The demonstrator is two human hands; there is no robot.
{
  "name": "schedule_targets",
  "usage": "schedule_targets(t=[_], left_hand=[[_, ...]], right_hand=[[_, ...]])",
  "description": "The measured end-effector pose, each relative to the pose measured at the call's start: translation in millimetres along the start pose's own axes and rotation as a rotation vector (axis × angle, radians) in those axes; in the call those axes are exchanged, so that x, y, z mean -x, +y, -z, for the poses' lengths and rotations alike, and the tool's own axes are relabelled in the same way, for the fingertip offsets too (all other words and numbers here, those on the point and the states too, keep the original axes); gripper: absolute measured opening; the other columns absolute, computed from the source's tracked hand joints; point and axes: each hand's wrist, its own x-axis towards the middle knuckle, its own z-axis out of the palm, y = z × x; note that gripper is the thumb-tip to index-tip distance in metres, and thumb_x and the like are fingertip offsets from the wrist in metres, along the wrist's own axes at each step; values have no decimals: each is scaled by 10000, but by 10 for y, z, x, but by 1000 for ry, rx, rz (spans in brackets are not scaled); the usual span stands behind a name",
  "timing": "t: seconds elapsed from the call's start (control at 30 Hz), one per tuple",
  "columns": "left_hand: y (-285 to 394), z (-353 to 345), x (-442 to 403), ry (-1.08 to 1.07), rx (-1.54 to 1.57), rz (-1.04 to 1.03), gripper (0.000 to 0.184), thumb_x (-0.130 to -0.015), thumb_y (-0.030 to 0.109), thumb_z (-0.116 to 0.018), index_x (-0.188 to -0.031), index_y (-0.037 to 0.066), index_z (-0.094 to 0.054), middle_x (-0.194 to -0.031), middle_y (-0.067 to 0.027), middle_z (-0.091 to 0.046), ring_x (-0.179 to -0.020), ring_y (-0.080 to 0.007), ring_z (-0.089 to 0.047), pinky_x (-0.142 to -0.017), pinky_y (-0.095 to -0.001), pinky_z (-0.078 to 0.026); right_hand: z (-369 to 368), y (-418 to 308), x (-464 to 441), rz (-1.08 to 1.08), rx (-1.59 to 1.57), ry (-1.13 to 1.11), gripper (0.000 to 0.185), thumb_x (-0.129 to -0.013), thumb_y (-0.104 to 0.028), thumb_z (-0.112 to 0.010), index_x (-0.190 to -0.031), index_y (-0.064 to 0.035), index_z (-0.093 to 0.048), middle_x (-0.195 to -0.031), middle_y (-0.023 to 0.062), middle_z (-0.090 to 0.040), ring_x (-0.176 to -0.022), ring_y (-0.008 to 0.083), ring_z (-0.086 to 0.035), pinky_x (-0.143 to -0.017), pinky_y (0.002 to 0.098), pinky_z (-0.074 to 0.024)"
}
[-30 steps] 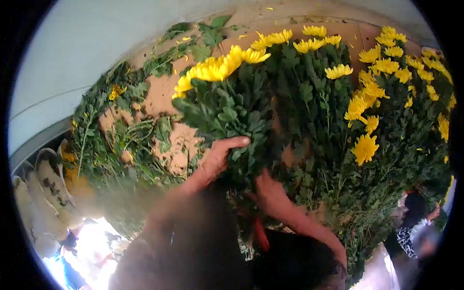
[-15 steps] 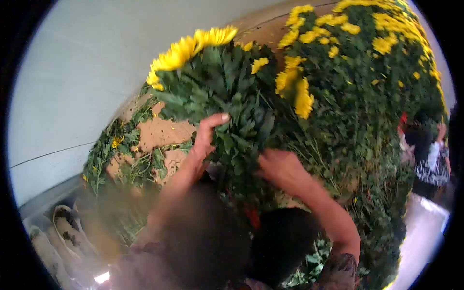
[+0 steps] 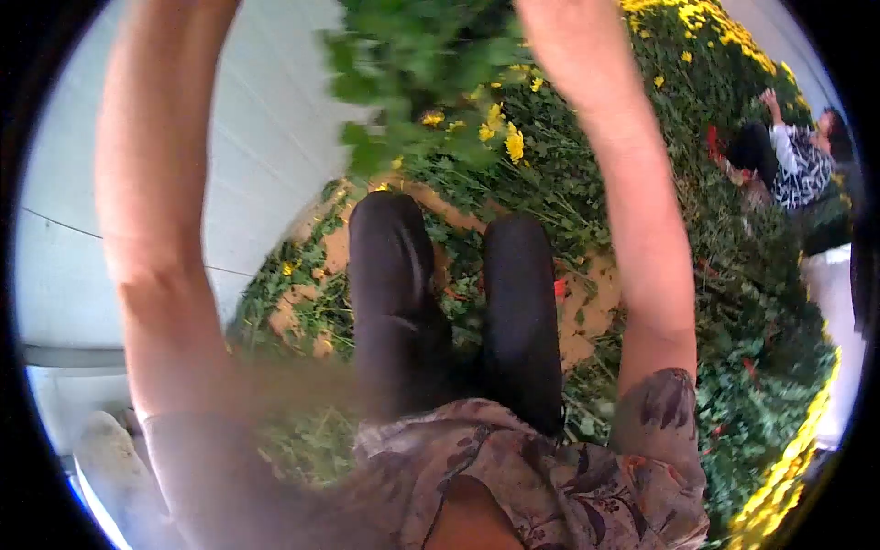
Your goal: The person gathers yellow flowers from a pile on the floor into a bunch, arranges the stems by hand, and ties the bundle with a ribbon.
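Observation:
Both of my forearms reach up past the top edge of the view, so my left hand and my right hand are out of sight. Between the forearms hangs a blurred bunch of green leafy stems (image 3: 422, 69), cut off by the top edge; its flower heads do not show. Beneath it, a few yellow flowers (image 3: 514, 143) lie on more greenery. My dark-trousered knees are bent below the bunch.
Leafy stems (image 3: 596, 220) cover the ground around my legs, over brown cardboard (image 3: 591, 302). A pale wall (image 3: 266, 137) stands at the left. Another person (image 3: 797, 165) sits at the upper right, near many yellow flowers (image 3: 724, 32).
Both arms have risen and the leafy bunch has gone up with them, its yellow heads leaving the view. The camera has tilted down, bringing my knees and patterned shirt into sight.

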Motion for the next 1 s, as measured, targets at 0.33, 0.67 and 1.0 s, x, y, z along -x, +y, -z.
schedule_targets(t=[0.33, 0.67, 1.0], left_hand=[[1339, -890, 1455, -1135, 155, 270, 584, -698, 355, -752, -1208, 132, -576, -1213, -111, -578, -1171, -261, -487, -1066, -412, -280], [1436, -1513, 2423, -1240, 601, 889, 606, -631, 248, -810, -1155, 69, -562, -1151, -74, -585, -1096, -217, -505, -944, -377, -391], [1554, -1618, 2336, -976, 425, 583, 893, -578, 236, -841, -1318, 57, -375, -1319, -118, -440, -1199, -293, -433, -965, -414, -373]], right_hand=[[-2867, 1625, 1496, -1, 11, -73, 286, -869, -281, -513, -1007, -32, -546, -889, 169, -596, -832, 318, -568, -770, 435, -455], [-2714, 1049, 2092, 284, 20, 155, 604, -715, -373, -677, -1178, -54, -457, -1134, 184, -414, -1096, 349, -349, -956, 476, -260], [-2122, 1382, 2133, 9, 845, 154, 757, -752, -399, -611, -1391, -129, -308, -1411, 172, -314, -1332, 390, -244, -1057, 432, -246]])
